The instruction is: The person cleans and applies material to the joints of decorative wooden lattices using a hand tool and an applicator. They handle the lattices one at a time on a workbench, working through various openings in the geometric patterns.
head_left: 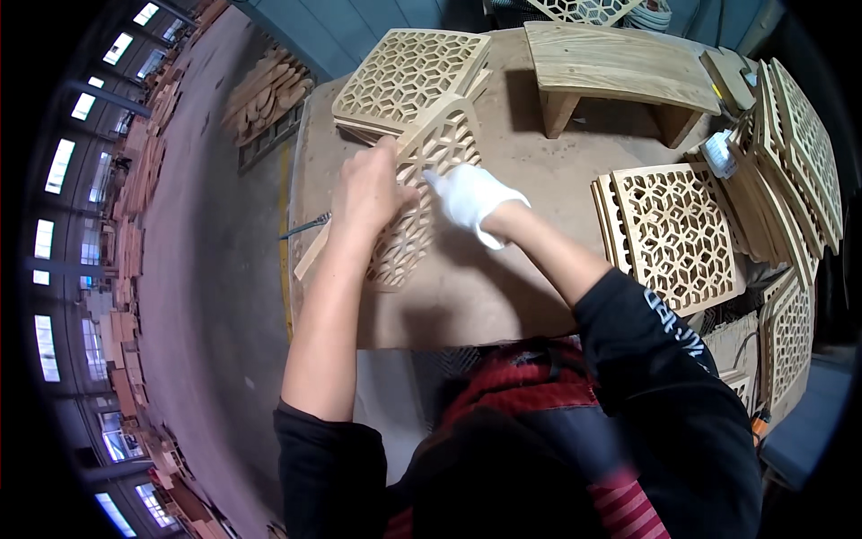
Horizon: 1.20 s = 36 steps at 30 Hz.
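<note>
My bare left hand (366, 193) is closed on the left edge of a wooden lattice panel (404, 241), holding it tilted above the table. My right hand (476, 199), in a white glove, is at the right side of the same panel. Its fingers are bunched and slightly blurred, with a greyish tip against the cutouts; what they hold is unclear. Just beyond the held panel lies a stack of similar lattice panels (413, 76). A thin dark tool (305, 226) and a wooden strip (312, 256) show beside my left forearm.
A low wooden bench (620, 67) stands at the table's (530, 305) far side. More lattice panels (678, 235) are stacked at the right, with others leaning upright (808, 162) beyond. Wooden pieces (268, 97) are piled past the left edge.
</note>
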Each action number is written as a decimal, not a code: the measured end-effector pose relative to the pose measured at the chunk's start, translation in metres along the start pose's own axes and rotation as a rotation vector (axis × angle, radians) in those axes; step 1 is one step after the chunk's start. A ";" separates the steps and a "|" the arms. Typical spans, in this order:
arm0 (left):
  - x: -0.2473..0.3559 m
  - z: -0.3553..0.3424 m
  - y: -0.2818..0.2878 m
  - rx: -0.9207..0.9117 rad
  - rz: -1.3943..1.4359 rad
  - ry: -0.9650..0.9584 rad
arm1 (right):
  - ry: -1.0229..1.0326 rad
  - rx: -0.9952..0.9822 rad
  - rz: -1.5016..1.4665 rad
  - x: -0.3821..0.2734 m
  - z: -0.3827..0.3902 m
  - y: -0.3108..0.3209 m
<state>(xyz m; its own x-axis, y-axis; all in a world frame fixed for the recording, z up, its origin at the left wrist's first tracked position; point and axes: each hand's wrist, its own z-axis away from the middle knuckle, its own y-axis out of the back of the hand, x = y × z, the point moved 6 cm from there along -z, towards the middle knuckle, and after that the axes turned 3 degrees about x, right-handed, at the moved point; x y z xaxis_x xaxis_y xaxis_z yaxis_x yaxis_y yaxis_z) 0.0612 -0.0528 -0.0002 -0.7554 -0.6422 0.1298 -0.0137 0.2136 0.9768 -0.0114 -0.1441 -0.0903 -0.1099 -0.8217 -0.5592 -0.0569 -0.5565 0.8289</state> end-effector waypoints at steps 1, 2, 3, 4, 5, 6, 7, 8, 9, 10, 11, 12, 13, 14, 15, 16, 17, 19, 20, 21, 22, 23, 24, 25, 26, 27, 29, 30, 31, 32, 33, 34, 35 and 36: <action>0.002 0.000 -0.001 0.000 0.004 0.002 | 0.140 -0.019 0.109 -0.006 -0.015 0.000; 0.005 0.000 -0.002 0.006 -0.007 -0.014 | 0.110 -0.102 0.079 0.004 -0.020 -0.002; 0.009 -0.001 -0.003 0.013 -0.014 -0.032 | 0.077 -0.186 0.050 0.002 -0.017 0.010; 0.007 0.004 -0.001 -0.004 0.002 0.003 | 0.014 -0.140 -0.129 0.000 -0.013 0.011; 0.004 0.007 -0.003 -0.008 0.005 0.017 | 0.019 -0.154 -0.128 -0.006 -0.003 0.009; 0.001 0.009 0.002 0.023 0.015 0.013 | -0.135 -0.112 -0.319 -0.012 0.010 0.018; -0.002 0.009 0.007 0.053 0.020 0.005 | -0.070 -0.070 -0.309 -0.009 0.011 0.018; -0.008 0.009 0.007 0.017 0.002 0.023 | -0.003 -0.029 -0.296 -0.008 0.012 0.016; -0.008 0.009 0.007 0.013 0.007 0.029 | 0.047 0.013 -0.284 -0.011 0.019 0.021; -0.009 0.009 0.008 0.013 0.022 0.019 | -0.101 -0.109 -0.350 -0.012 0.020 0.024; -0.009 0.011 0.009 0.013 0.036 0.011 | -0.225 -0.113 -0.471 -0.009 0.009 0.013; -0.003 0.009 0.007 -0.024 0.035 0.013 | -0.371 -0.088 -0.595 -0.001 0.004 0.004; 0.019 0.005 0.012 -0.006 0.011 -0.026 | 0.101 0.025 -0.096 0.016 -0.017 -0.007; 0.018 0.001 0.010 -0.009 0.016 -0.006 | -0.077 -0.100 -0.174 0.017 -0.019 -0.002; 0.013 0.001 0.009 -0.013 0.013 0.026 | -0.244 -0.231 -0.254 0.012 -0.016 0.001; 0.015 0.000 0.010 -0.008 0.014 0.022 | -0.088 -0.156 -0.105 0.015 -0.017 0.001; 0.020 -0.002 0.011 0.011 0.029 0.008 | 0.130 0.188 -0.194 0.029 -0.014 -0.007; -0.017 0.017 0.012 0.025 0.010 0.088 | -0.533 -0.184 -0.762 -0.017 0.028 0.013; -0.011 0.014 0.011 0.012 0.015 0.078 | -0.497 -0.174 -0.820 -0.009 0.030 0.010; -0.005 0.013 0.010 -0.009 0.016 0.068 | -0.462 -0.164 -0.884 -0.005 0.032 0.011; -0.001 0.010 0.013 0.002 0.053 0.056 | -0.506 -0.208 -0.790 -0.001 0.027 0.009; 0.002 0.012 0.010 -0.006 0.057 0.050 | -0.547 -0.255 -0.695 0.000 0.020 0.008; 0.012 0.009 0.009 -0.009 0.037 0.043 | -0.497 -0.207 -0.739 0.006 0.005 0.002; 0.018 0.008 0.009 -0.009 0.012 0.051 | -0.466 -0.182 -0.746 0.009 0.003 0.003; 0.021 0.004 0.010 0.012 0.017 0.003 | -0.437 -0.150 -0.752 0.014 0.001 0.006; 0.018 0.007 0.010 0.008 0.009 0.010 | -0.434 -0.158 -0.725 0.011 -0.003 0.002; 0.016 0.012 0.011 0.021 -0.014 0.005 | -0.536 -0.065 -1.005 0.010 0.018 -0.007; 0.009 0.015 0.011 0.021 -0.040 0.020 | -0.643 -0.236 -0.974 0.004 0.034 -0.005; 0.009 0.015 0.009 0.012 -0.044 0.016 | -0.647 -0.237 -0.984 0.001 0.036 -0.004; 0.005 0.015 0.007 -0.005 -0.036 0.063 | -0.661 -0.225 -0.969 0.000 0.037 -0.004; 0.007 0.015 0.006 -0.020 -0.026 0.102 | -0.677 -0.203 -0.955 0.003 0.043 -0.002; 0.009 0.014 0.010 -0.014 0.020 0.093 | -0.565 -0.154 -0.992 0.001 0.036 0.000; 0.007 0.014 0.007 0.002 -0.034 0.042 | -0.559 -0.150 -0.944 -0.002 0.026 0.000; 0.017 0.010 0.007 -0.024 -0.034 0.062 | -0.588 -0.155 -0.972 0.002 0.019 0.002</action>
<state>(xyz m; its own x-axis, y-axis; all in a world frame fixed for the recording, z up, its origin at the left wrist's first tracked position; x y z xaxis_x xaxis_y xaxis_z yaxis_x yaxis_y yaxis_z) 0.0414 -0.0550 0.0075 -0.7130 -0.6931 0.1057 -0.0222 0.1731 0.9847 -0.0309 -0.1446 -0.0892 -0.5353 0.1254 -0.8353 -0.2531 -0.9673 0.0170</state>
